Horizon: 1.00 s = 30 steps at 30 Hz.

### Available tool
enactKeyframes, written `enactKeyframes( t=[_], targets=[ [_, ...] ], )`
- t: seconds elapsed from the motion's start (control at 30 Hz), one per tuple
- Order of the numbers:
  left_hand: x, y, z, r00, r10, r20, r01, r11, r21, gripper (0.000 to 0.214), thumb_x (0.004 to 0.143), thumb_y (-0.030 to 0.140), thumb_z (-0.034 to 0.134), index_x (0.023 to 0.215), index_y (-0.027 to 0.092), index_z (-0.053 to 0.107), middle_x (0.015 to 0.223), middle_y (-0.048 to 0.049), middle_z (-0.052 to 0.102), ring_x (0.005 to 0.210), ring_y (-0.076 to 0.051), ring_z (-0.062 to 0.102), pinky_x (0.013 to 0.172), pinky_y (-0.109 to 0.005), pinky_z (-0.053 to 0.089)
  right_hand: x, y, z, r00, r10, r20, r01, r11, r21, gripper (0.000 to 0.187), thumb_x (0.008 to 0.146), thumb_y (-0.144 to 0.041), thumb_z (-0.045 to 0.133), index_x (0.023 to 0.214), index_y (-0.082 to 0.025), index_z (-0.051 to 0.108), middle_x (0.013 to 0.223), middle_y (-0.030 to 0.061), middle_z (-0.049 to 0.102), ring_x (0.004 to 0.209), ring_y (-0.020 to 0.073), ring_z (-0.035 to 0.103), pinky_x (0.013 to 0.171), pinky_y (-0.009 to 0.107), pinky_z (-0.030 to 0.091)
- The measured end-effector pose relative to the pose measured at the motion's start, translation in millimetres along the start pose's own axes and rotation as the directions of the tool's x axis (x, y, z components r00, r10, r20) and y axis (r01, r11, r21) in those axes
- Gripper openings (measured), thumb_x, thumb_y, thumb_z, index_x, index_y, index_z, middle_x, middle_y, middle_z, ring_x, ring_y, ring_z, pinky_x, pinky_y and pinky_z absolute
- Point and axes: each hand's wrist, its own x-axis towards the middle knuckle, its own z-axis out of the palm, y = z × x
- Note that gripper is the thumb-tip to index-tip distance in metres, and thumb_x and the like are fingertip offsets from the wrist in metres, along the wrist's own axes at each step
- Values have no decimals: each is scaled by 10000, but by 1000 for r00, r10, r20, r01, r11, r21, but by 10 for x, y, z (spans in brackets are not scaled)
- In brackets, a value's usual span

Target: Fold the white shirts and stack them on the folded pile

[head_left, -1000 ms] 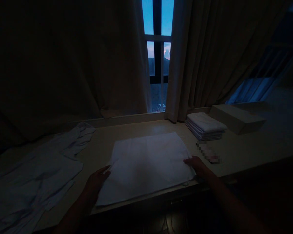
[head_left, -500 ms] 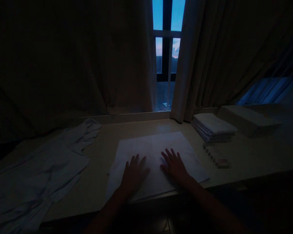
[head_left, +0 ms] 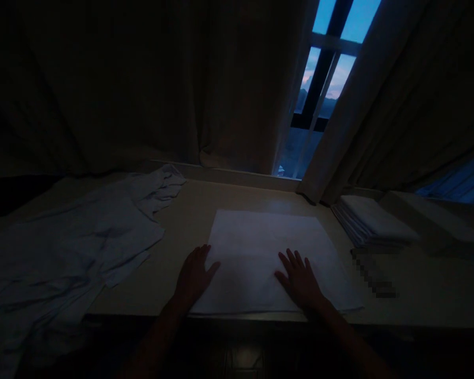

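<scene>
A white folded cloth (head_left: 256, 247) lies flat near the front edge of the pale table. On its left edge rests my left hand (head_left: 195, 273), the thumb held out over the fabric and the fingers lying close together. My right hand (head_left: 298, 276) is spread flat on the right part of the same cloth. Neither hand grips anything. Dim light hides the cloth's finer detail and what kind of linen it is.
At the left, a crumpled white cloth (head_left: 114, 231) sprawls over the table (head_left: 185, 226) and hangs off its front. A stack of folded white cloths (head_left: 373, 218) stands at the right, beside a box-like block (head_left: 438, 221). Dark curtains (head_left: 237, 89) flank a narrow window (head_left: 319, 84) behind.
My left hand has slid leftward from the cloth's middle to its left edge. My right hand stays on the right part. The view has tilted and turned left.
</scene>
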Motion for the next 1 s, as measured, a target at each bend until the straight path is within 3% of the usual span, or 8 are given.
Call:
enactKeyframes(
  t=[0.1, 0.2, 0.3, 0.4, 0.5, 0.57, 0.77, 1.0],
  targets=[
    [60, 117, 12, 998, 59, -23, -59, 998, -20, 661, 882, 533, 402, 1416, 144, 404, 1505, -125, 383, 1411, -294, 296, 1156, -482, 207, -3, 118, -30, 998, 50, 23, -49, 997, -56, 669, 939, -639, 286, 1511, -298, 223, 1588, 55, 140, 1457, 296, 48, 1134, 573, 93],
    [23, 325, -21, 986, 102, -131, -100, 995, 17, 647, 900, 482, 383, 1421, 100, 389, 1541, -152, 301, 1441, -300, 219, 1174, -485, 158, 74, 60, -165, 997, 63, 49, -58, 994, -95, 661, 953, -610, 273, 1505, -247, 261, 1579, 80, 168, 1455, 308, 63, 1129, 590, 105],
    [-117, 518, -29, 956, 241, -165, -238, 970, 38, 682, 900, 508, 380, 1452, 111, 339, 1564, -132, 249, 1460, -274, 154, 1189, -459, 133, 279, -353, -302, 993, -116, -10, 114, 989, -98, 625, 983, -534, 255, 1507, -193, 259, 1578, 83, 161, 1459, 279, 51, 1152, 555, 72],
    [-278, 574, 36, 954, 265, -142, -263, 964, 36, 741, 878, 556, 396, 1476, 130, 297, 1562, -135, 251, 1458, -287, 157, 1181, -484, 140, 573, -979, -282, 919, -393, 7, 393, 919, -18, 603, 995, -496, 251, 1521, -203, 207, 1586, 59, 127, 1461, 243, 55, 1171, 501, 73],
    [-368, 525, 115, 960, 254, -117, -252, 967, 30, 755, 869, 546, 410, 1490, 140, 269, 1551, -152, 270, 1454, -304, 170, 1175, -512, 124, 892, -1483, -105, 856, -508, 93, 500, 860, 101, 594, 1003, -499, 179, 1518, -202, 213, 1582, 62, 153, 1458, 238, 90, 1167, 491, 102],
    [-384, 495, 150, 962, 243, -122, -244, 970, 5, 831, 843, 609, 419, 1497, 128, 242, 1541, -173, 283, 1449, -318, 182, 1171, -523, 127, 1109, -1658, 26, 843, -524, 124, 509, 850, 133, 617, 1001, -515, 148, 1519, -183, 201, 1579, 75, 163, 1458, 241, 86, 1163, 493, 100],
    [-380, 503, 191, 979, 150, -142, -158, 986, -52, 939, 798, 713, 387, 1507, 126, 202, 1578, -158, 177, 1461, -351, 63, 1165, -572, 115, 1810, -1708, 186, 878, -465, 111, 461, 885, 65, 691, 982, -568, 136, 1519, -136, 184, 1585, 101, 128, 1462, 249, 33, 1162, 482, 45],
    [-401, 489, 212, 986, 129, -107, -138, 987, -86, 950, 784, 719, 411, 1520, 168, 172, 1588, -124, 155, 1461, -353, 55, 1168, -586, 122, 2535, -1726, 260, 921, -383, 71, 379, 923, 65, 778, 955, -631, 92, 1513, -94, 165, 1581, 140, 140, 1456, 277, 80, 1152, 474, 81]
  ],
)
